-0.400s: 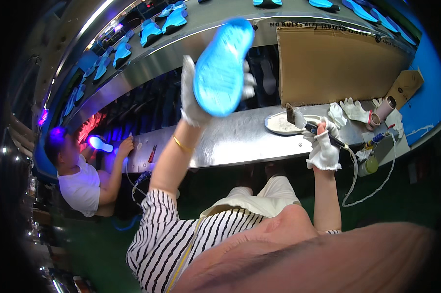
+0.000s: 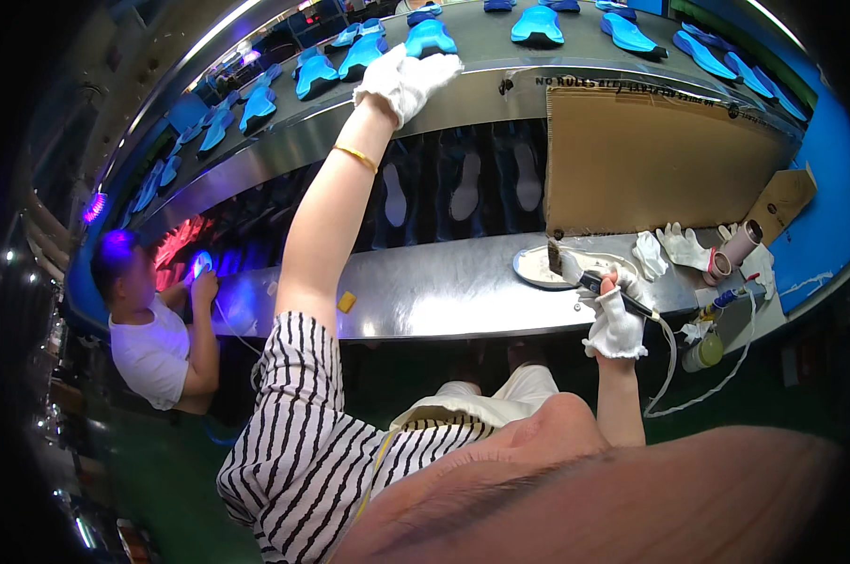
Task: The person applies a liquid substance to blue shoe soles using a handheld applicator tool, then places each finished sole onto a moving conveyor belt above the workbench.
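Note:
My left hand point(image 2: 404, 83), in a white glove, is stretched up to the upper metal shelf point(image 2: 500, 89). Its fingers lie flat at the shelf's edge, just below a blue shoe sole point(image 2: 431, 36) that rests there, and I see nothing in its grasp. My right hand point(image 2: 615, 324), also gloved, is shut on a small brush point(image 2: 587, 278) with a dark handle. The brush tip is over a shallow white dish point(image 2: 538, 267) on the steel worktable point(image 2: 425, 305). A gold bangle point(image 2: 354, 157) sits on my left forearm.
Several more blue soles point(image 2: 317, 70) line the upper shelf. A cardboard sheet point(image 2: 651, 160) stands behind the dish. Spare white gloves point(image 2: 681, 246), tape rolls point(image 2: 740, 244) and a bottle point(image 2: 705, 352) lie at the right. A co-worker point(image 2: 152, 334) sits at left under violet light.
My left hand was holding a blue sole up in the air; now the hand is further forward at the upper shelf and the sole lies there. The right hand has barely moved.

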Demonstrator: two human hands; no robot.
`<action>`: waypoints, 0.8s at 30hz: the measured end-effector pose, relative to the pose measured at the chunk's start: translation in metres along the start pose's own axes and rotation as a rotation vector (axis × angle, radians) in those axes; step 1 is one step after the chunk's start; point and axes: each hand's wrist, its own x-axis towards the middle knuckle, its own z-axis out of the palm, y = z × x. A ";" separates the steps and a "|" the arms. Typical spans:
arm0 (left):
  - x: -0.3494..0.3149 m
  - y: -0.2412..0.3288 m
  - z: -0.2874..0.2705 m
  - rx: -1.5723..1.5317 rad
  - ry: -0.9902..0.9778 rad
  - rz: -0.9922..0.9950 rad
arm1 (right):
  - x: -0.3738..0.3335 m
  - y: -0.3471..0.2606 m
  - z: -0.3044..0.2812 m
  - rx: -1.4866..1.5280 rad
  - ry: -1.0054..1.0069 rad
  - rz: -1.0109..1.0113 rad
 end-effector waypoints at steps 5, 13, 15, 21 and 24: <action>-0.014 -0.013 -0.028 0.203 0.362 0.244 | 0.003 0.002 -0.007 -0.045 0.060 0.114; 0.025 -0.024 -0.128 1.510 0.319 -0.043 | 0.004 0.009 -0.007 -0.034 0.024 0.086; 0.037 -0.024 -0.131 1.472 0.261 -0.218 | 0.004 0.008 -0.007 -0.063 0.027 0.067; 0.048 -0.027 -0.121 1.636 0.116 0.096 | -0.001 0.008 -0.001 -0.125 0.021 0.126; 0.039 -0.029 -0.124 1.401 0.042 0.170 | -0.005 0.010 0.007 -0.099 0.048 0.133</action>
